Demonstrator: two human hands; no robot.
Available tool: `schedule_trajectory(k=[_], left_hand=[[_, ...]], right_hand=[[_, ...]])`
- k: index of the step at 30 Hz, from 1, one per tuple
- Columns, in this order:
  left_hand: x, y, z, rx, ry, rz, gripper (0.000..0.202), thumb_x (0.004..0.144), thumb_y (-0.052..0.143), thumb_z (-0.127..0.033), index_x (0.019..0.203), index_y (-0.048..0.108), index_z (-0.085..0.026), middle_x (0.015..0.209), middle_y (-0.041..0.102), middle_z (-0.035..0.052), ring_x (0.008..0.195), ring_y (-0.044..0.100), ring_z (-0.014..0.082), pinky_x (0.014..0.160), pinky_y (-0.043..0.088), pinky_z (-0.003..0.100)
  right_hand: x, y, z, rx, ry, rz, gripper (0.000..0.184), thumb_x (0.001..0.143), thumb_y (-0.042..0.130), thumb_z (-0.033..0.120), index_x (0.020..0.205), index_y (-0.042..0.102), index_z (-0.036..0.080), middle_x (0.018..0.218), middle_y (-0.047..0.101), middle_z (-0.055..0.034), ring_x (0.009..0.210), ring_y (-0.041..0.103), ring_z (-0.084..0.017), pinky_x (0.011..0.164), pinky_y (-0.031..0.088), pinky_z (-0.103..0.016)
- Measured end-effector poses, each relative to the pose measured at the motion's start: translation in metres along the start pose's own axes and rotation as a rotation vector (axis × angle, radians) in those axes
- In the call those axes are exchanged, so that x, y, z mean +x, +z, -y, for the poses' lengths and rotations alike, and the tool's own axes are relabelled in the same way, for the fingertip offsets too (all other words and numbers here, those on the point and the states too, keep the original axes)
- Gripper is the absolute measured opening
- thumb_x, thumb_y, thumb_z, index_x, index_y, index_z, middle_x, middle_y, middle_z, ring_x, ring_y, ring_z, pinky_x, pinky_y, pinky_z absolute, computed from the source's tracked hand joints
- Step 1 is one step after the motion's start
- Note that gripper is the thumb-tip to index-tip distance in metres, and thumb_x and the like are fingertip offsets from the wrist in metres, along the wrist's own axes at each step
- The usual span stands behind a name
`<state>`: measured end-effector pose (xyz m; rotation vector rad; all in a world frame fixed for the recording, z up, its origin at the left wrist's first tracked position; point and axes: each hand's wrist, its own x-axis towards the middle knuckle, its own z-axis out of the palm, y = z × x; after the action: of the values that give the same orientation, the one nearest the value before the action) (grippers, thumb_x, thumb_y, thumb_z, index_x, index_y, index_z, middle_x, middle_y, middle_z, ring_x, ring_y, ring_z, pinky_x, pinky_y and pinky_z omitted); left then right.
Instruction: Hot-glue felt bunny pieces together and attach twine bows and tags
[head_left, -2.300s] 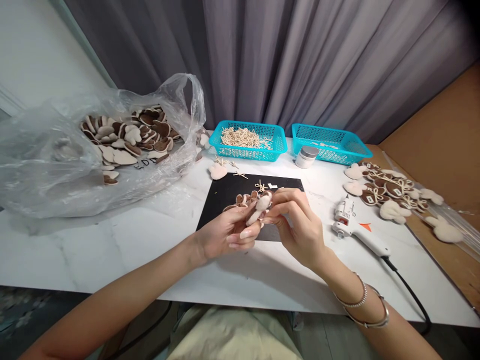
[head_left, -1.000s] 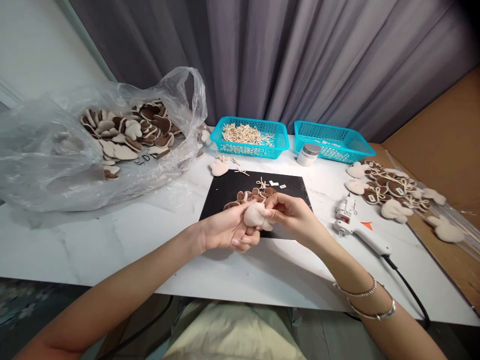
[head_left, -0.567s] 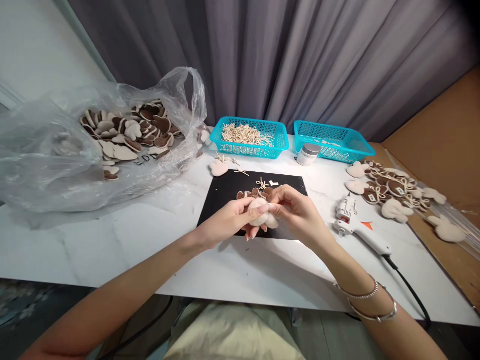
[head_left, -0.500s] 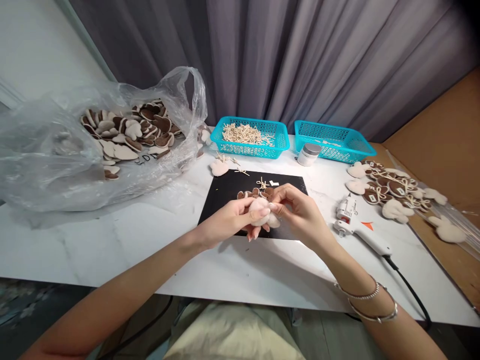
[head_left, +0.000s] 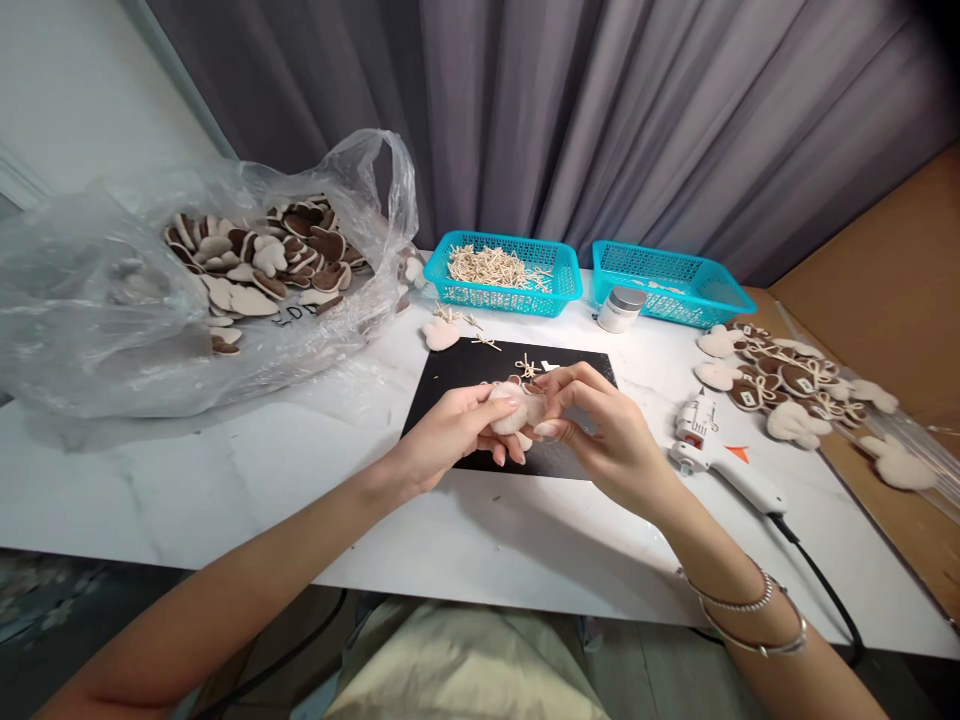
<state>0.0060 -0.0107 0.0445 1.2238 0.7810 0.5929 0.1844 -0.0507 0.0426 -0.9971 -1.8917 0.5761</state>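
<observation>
A: In the head view, where was the soft toy piece [head_left: 507, 410]?

B: Around the middle of the frame, raised over the black board [head_left: 439, 405].

A: And the hands?

B: The left hand [head_left: 450, 432] held its rounded cream end between thumb and fingers. The right hand [head_left: 604, 432], fingers bunched narrow, pinched the other end.

A: What stood around them?

B: At upper left, a clear plastic bag [head_left: 112, 370] of brown and cream pieces. At upper centre, a blue basket [head_left: 502, 302] heaped with string bows; right of it, a jar [head_left: 619, 312] before a second basket [head_left: 721, 312]. At right, a glue gun [head_left: 750, 486] lay on the white table [head_left: 187, 480].
</observation>
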Motion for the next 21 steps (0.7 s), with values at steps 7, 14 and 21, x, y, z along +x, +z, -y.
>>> schedule_trajectory(k=[7,14,21], left_hand=[[0.002,-0.003,0.001,-0.057,-0.055,-0.019,0.022,0.086,0.051,-0.031,0.089,0.059,-0.011,0.064,0.062,0.0020,0.058,0.059,0.0104,0.050,0.041,0.019],[-0.001,0.006,0.000,0.102,-0.034,0.019,0.026,0.087,0.050,-0.032,0.097,0.058,-0.009,0.085,0.066,0.0102,0.055,0.060,0.0111,0.047,0.044,0.021],[-0.001,0.008,0.002,0.097,-0.027,0.061,0.027,0.085,0.053,-0.031,0.100,0.058,-0.009,0.082,0.066,0.0083,0.053,0.060,0.0110,0.046,0.045,0.021]], right_hand=[[0.001,-0.002,-0.002,-0.081,-0.009,0.060,0.014,0.083,0.051,0.009,0.075,0.047,0.021,0.093,0.054,-0.0061,0.096,0.052,-0.021,0.082,0.043,-0.037],[0.002,0.002,-0.003,-0.013,0.034,-0.056,0.015,0.084,0.047,0.009,0.075,0.048,0.021,0.089,0.052,-0.0047,0.090,0.053,-0.018,0.078,0.044,-0.034],[0.002,0.005,-0.010,-0.024,0.086,-0.104,0.016,0.081,0.046,0.006,0.073,0.047,0.020,0.086,0.051,-0.0036,0.084,0.052,-0.016,0.073,0.043,-0.032]])
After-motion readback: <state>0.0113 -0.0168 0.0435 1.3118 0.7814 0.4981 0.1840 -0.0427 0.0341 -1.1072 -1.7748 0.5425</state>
